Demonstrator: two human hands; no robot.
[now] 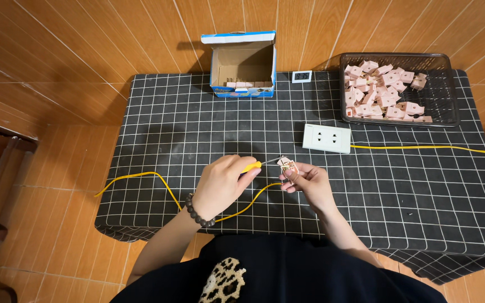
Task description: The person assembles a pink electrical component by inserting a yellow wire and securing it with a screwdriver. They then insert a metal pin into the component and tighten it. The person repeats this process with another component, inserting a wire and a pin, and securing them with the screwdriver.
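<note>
My left hand (pixel 224 184), with a dark bead bracelet at the wrist, grips a yellow-handled screwdriver (pixel 252 166) whose tip points right at a small pink plug part (pixel 288 166). My right hand (pixel 305 181) pinches that pink plug part between its fingertips, just above the black grid-patterned tablecloth (pixel 158 134). A yellow wire (pixel 158 178) runs from the plug part under my left hand and loops off the table's left edge.
A white socket block (pixel 326 138) lies behind my hands, its yellow cable (pixel 422 147) running right. A black mesh basket (pixel 399 90) holds several pink plug parts. An open cardboard box (pixel 243 64) and a small digital clock (pixel 301 76) stand at the back.
</note>
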